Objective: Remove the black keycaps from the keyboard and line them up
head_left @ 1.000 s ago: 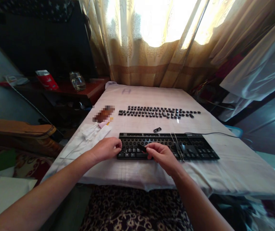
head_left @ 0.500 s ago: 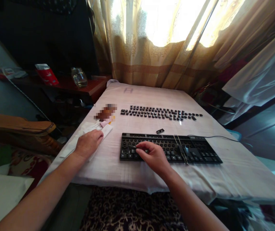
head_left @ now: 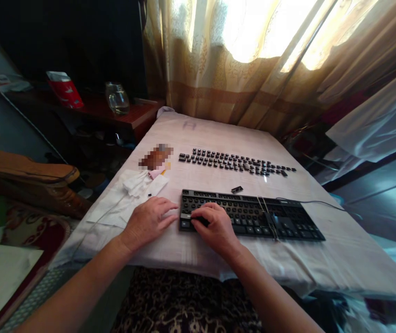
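Observation:
A black keyboard (head_left: 239,210) lies on the table, many of its key positions bare of caps. My right hand (head_left: 216,227) is over its left part, thumb and forefinger closed at a long keycap (head_left: 185,216) on the left edge. The hand covers the rest of that keycap. My left hand (head_left: 151,218) is just left of the keyboard, fingers stretched toward its edge, with nothing seen in them. Two thin wire prongs (head_left: 266,213) lie across the keyboard's right half. Behind it is a small black piece (head_left: 237,189).
Rows of loose black keycaps (head_left: 232,162) lie farther back. White tissues (head_left: 137,182), with a small dark piece (head_left: 149,194) on them, are at left near a blurred-out brown item (head_left: 156,157). A glass jar (head_left: 117,98) stands on the side cabinet. A cable (head_left: 317,202) runs off right.
My left hand has left the tissue and moved right to the keyboard's edge. The thin metal piece earlier at my right fingertips no longer shows; those fingers are now at the long keycap.

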Demonstrator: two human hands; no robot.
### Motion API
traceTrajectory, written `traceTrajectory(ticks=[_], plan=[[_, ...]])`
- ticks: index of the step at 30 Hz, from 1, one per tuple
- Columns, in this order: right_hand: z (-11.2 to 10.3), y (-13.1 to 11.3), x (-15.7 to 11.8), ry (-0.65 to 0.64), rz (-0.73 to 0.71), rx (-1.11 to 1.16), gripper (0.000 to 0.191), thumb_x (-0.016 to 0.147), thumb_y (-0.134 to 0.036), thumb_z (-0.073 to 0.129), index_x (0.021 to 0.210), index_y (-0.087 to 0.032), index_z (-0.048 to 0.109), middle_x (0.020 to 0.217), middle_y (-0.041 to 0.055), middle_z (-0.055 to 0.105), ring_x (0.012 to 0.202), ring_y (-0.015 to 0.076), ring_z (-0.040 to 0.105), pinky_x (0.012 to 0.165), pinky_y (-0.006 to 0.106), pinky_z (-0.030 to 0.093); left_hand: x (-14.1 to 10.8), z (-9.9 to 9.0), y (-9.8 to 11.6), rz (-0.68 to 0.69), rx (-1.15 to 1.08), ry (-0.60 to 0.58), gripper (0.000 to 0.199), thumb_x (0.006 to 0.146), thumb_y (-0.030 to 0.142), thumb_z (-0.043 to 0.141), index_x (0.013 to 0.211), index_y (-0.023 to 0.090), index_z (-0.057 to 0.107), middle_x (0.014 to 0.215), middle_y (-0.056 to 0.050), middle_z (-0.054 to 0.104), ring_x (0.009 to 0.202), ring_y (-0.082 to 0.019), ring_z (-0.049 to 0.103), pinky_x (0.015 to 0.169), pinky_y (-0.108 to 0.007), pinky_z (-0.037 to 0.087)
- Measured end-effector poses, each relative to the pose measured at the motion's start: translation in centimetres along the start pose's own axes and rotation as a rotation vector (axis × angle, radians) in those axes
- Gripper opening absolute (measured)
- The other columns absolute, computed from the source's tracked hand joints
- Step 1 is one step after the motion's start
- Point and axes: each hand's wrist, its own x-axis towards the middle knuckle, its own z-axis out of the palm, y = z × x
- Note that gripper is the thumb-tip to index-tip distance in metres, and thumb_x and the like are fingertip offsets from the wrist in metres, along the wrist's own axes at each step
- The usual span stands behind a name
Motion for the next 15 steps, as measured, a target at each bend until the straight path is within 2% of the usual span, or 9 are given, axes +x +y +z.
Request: traceTrajectory(ticks=[5, 10, 15], plan=[[-0.3, -0.2, 0.5, -0.048, -0.011, -0.027, 0.018, 0.074, -0.008, 0.069, 0.079, -0.025, 0.074, 0.082, 0.0014, 0.076, 0.087, 0.0226, 0.064, 0.084, 0.038, 0.049, 0.7, 0.9, 0.9, 0.032, -0.074, -0.06, 0.021, 0.089, 0.03, 0.062, 0.106, 0.025, 0.073, 0.107, -0.004, 0.074, 0.104, -0.022, 0.064, 0.093, -0.033, 0.047], [-0.5, -0.2, 0.6, -0.062, -0.039, -0.032, 0.017, 0.076, -0.009, 0.067, 0.08, -0.024, 0.073, 0.086, 0.0024, 0.077, 0.087, 0.022, 0.064, 0.084, 0.038, 0.049, 0.9, 1.2, 0.8, 0.026, -0.17, -0.061, 0.017, 0.088, 0.029, 0.063, 0.101, 0.024, 0.073, 0.101, -0.003, 0.074, 0.099, -0.021, 0.064, 0.091, -0.032, 0.047], [-0.6, -0.1, 0.4, -0.067, -0.014, -0.055, 0.02, 0.075, -0.01, 0.068, 0.089, -0.023, 0.073, 0.087, 0.0043, 0.076, 0.088, 0.0235, 0.065, 0.081, 0.038, 0.051, 1.0, 1.4, 0.8, 0.019, -0.199, -0.064, 0.017, 0.087, 0.027, 0.062, 0.1, 0.024, 0.073, 0.101, -0.003, 0.073, 0.099, -0.02, 0.064, 0.09, -0.032, 0.047]])
